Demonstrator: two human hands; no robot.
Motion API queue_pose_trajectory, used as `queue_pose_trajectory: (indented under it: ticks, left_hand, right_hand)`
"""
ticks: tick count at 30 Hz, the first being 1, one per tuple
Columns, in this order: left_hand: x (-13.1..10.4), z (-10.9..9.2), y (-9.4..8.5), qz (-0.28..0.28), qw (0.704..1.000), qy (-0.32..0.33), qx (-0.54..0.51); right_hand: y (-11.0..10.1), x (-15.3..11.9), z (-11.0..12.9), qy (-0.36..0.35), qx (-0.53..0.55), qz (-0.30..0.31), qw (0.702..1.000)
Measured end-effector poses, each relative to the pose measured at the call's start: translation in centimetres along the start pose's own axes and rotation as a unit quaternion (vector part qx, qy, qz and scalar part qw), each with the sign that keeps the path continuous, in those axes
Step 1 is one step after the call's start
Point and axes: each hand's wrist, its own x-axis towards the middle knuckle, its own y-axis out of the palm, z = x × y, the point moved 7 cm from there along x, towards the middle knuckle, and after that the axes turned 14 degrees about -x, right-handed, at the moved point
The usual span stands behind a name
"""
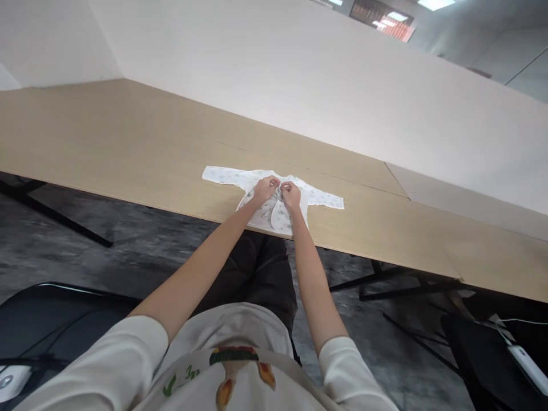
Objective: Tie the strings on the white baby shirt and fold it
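Observation:
A small white baby shirt (260,219) with a scattered print lies spread on the table, its two sleeves stretched out to either side and its collar away from me. Both of my hands are at the front opening, just below the collar. My left hand (266,188) pinches the fabric on the left edge of the opening. Close beside it, my right hand (291,195) pinches the right edge. The fingertips nearly meet, and whatever small part lies between them is too small to make out. Below the hands, one front flap curls back.
The long wood-coloured table (128,142) runs across the view, with a white partition (265,68) along its far side. Its near edge is right at the shirt's hem. A dark chair (55,319) stands at my left, another chair (479,354) with a white power strip (528,365) at my right.

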Motion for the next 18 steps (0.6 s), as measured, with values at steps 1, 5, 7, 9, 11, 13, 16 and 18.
queue_pose_trajectory:
  ticks: [1, 5, 7, 9, 11, 13, 16, 18]
  left_hand:
    - [0.06, 0.16, -0.02, -0.003, 1.0, -0.001, -0.007]
    - [0.13, 0.35, -0.05, -0.005, 1.0, -0.001, -0.014]
    - [0.12, 0.25, -0.01, 0.0, 1.0, 0.0, -0.01]
    - [0.12, 0.17, 0.0, 0.003, 1.0, 0.0, -0.009]
    - [0.12, 0.08, -0.06, 0.003, 1.0, 0.002, -0.015]
    - [0.11, 0.02, -0.13, 0.004, 1.0, 0.005, -0.03]
    - [0.05, 0.01, -0.28, 0.009, 0.999, 0.009, -0.052]
    - [0.01, 0.03, -0.38, 0.01, 0.998, 0.011, -0.059]
  right_hand:
    - [0.08, 0.03, -0.04, 0.003, -0.003, 0.0, 1.0]
    - [0.25, 0.01, 0.11, 0.009, -0.021, 0.006, 1.0]
    - [0.19, -0.07, 0.3, 0.006, -0.031, 0.009, 0.999]
    - [0.08, -0.19, 0.44, 0.008, -0.037, 0.011, 0.999]
    - [-0.04, -0.3, 0.54, 0.012, -0.04, 0.011, 0.999]
    - [-0.15, -0.4, 0.68, 0.017, -0.043, 0.011, 0.999]
    - [-0.29, -0.54, 0.87, 0.026, -0.047, 0.01, 0.999]
    - [-0.41, -0.62, 0.91, 0.03, -0.042, 0.004, 0.999]
